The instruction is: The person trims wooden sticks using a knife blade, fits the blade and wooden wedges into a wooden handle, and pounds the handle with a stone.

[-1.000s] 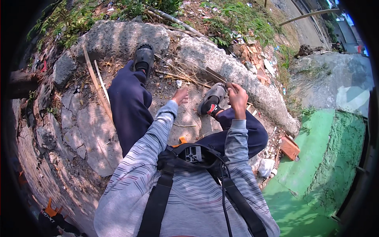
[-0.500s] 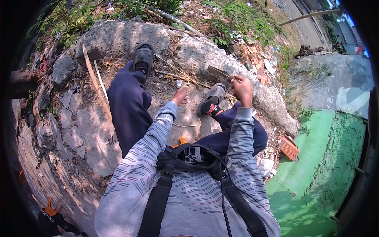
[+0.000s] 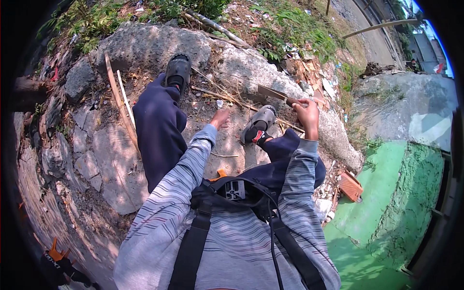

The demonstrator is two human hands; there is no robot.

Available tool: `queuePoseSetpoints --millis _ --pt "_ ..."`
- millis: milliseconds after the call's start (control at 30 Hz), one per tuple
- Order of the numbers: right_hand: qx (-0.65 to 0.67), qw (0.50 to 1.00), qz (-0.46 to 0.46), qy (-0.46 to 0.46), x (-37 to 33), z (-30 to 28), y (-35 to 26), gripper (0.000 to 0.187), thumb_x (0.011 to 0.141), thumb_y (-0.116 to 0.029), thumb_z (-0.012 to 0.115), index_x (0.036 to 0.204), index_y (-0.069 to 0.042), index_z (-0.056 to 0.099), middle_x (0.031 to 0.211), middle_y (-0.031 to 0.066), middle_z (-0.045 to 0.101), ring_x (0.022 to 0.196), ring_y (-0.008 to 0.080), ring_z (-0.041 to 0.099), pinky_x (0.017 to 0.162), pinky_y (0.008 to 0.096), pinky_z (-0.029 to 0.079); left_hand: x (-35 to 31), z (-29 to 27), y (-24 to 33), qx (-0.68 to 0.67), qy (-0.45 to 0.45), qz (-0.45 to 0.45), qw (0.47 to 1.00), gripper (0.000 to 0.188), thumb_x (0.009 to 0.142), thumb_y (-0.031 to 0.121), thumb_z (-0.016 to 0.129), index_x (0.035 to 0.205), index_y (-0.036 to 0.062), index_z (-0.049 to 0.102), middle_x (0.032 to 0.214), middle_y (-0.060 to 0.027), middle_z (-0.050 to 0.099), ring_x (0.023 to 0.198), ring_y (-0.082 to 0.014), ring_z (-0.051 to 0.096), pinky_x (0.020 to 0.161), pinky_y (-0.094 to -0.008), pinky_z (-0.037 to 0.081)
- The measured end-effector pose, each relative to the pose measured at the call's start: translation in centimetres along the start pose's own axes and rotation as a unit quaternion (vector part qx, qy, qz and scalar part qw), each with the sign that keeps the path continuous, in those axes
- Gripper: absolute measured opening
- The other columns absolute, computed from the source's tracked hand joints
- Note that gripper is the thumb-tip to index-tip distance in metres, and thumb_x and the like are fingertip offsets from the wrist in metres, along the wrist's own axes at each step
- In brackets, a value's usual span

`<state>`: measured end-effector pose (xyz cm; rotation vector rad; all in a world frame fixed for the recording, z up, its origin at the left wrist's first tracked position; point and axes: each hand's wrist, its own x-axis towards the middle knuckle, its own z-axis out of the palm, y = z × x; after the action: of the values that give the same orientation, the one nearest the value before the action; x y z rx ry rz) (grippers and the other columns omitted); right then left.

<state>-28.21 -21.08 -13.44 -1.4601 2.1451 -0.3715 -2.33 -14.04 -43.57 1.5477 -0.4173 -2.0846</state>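
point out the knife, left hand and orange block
Knife (image 3: 272,92), head view: middle of the blade.
Left hand (image 3: 221,119), head view: middle of the hand.
Orange block (image 3: 350,186), head view: its visible face.

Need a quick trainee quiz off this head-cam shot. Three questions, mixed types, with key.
1. Short answer: which hand holds the knife?
2. True or false: the person is barefoot.
3. Multiple choice: where does the thick brown stick lie?
A) Between the feet
B) On the person's left, beyond the left leg
C) On the green surface

Key:
1. The right hand.
2. False; dark grey shoes are on both feet.
3. B
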Motion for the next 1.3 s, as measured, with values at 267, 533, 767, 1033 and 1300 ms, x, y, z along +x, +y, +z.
queuePoseSetpoints --millis 267,533,767,1033,1300 --pt "0.04 0.999 -0.027 -0.015 -1.3 -5.0 -4.4 0.039 0.081 -0.018 0.079 0.114 0.003 0.073 0.081 0.0124 0.076 0.069 0.0188 0.072 0.065 0.0354 0.057 0.3 -0.8 -0.8 0.005 -0.006 -0.009 1.0 0.074 0.103 0.049 0.052 0.154 -0.0013 0.034 0.15 -0.0261 0.048 0.133 -0.0408 0.053 0.101 -0.0558 0.052" --pt "-0.03 0.998 -0.027 -0.043 5.1 3.3 -3.1 0.033 0.078 -0.025 0.084 0.094 0.004 0.077 0.08 0.0165 0.075 0.061 0.0223 0.072 0.059 0.0364 0.057 0.3 -0.4 -0.2 0.011 -0.012 0.009 1.0 0.074 0.103 0.049 0.052 0.154 -0.0014 0.034 0.15 -0.0273 0.047 0.134 -0.0408 0.053 0.101 -0.0554 0.052" --pt "0.06 0.998 0.023 -0.025 4.0 0.0 -0.4 0.027 0.083 -0.017 0.079 0.101 0.0 0.07 0.082 0.0131 0.076 0.054 0.0129 0.063 0.046 0.0305 0.051 0.2 0.6 0.5 0.018 0.014 0.013 1.0 0.072 0.103 0.047 0.052 0.155 0.0008 0.034 0.15 -0.0253 0.048 0.132 -0.0399 0.054 0.101 -0.0555 0.052" --pt "0.014 0.999 -0.023 -0.043 1.2 -8.5 -6.7 0.03 0.084 -0.018 0.077 0.105 0.002 0.072 0.079 0.0139 0.076 0.051 0.0131 0.063 0.043 0.0288 0.049 0.3 -0.8 -1.2 0.003 0.032 0.008 0.999 0.069 0.101 0.048 0.056 0.151 0.0033 0.041 0.146 -0.0226 0.052 0.13 -0.0385 0.055 0.098 -0.0576 0.052" --pt "-0.066 0.997 0.002 -0.05 6.4 2.3 -3.7 0.028 0.079 -0.02 0.084 0.092 0.002 0.073 0.076 0.0123 0.075 0.057 0.0192 0.069 0.051 0.0349 0.055 -0.5 -1.2 0.4 0.003 0.014 0.024 1.0 0.068 0.101 0.046 0.055 0.15 -0.0005 0.041 0.147 -0.0232 0.052 0.13 -0.0382 0.055 0.099 -0.0576 0.052"
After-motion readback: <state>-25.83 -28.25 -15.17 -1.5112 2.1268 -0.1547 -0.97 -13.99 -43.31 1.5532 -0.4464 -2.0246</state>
